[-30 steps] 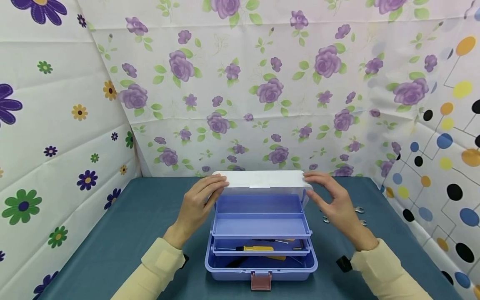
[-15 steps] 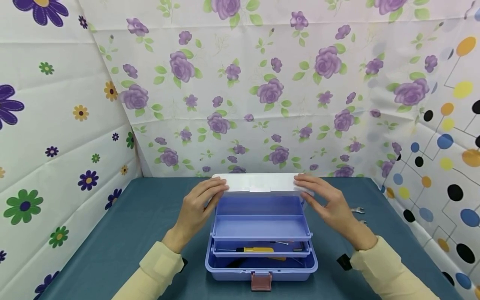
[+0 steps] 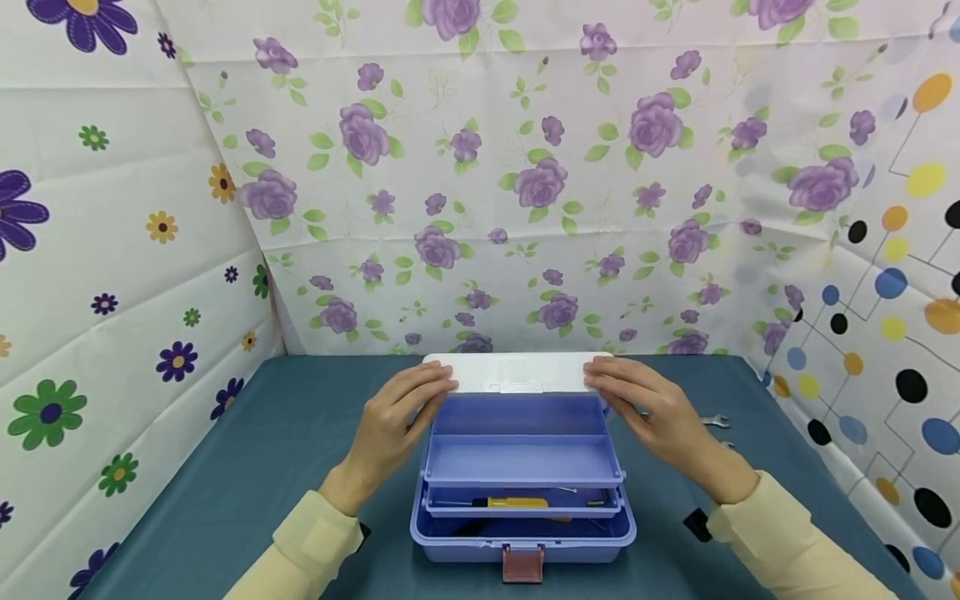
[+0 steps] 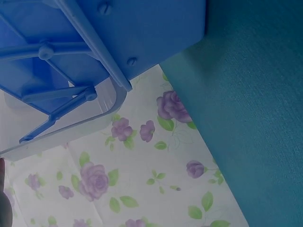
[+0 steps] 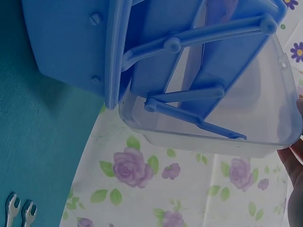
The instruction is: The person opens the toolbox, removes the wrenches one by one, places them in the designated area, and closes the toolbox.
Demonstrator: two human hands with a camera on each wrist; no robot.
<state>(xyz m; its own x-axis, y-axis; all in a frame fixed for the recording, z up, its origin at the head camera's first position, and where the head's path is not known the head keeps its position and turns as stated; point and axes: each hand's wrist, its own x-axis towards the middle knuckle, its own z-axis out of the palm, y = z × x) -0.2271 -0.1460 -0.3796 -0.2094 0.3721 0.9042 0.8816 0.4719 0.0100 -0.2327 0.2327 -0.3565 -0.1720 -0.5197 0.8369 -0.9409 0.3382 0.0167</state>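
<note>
A blue-purple toolbox (image 3: 442, 550) stands on the table with its white translucent lid (image 3: 517, 372) raised and tilted, and its stepped trays (image 3: 521, 458) spread out. My left hand (image 3: 393, 417) holds the lid's left front corner, fingers on top and thumb lower. At the right corner my right hand (image 3: 656, 412) holds the lid the same way; its fingertips (image 5: 289, 158) show at the lid's edge in the right wrist view. A yellow-handled screwdriver (image 3: 517, 502) lies in the middle tray. Other tools in the lower tray and base are partly hidden. Folding blue arms (image 5: 199, 38) link trays and lid.
Open-ended wrenches (image 3: 715, 421) lie on the dark green tablecloth (image 3: 292, 450) to the right of the toolbox, partly behind my right hand. The brownish latch (image 3: 522, 564) hangs at the box's front. Floral curtains (image 3: 480, 167) enclose the table at the back and sides.
The lid has come down and forward a little, with the upper trays sinking slightly. My right hand has shifted inward along the lid's edge; the left has stayed at its corner.
</note>
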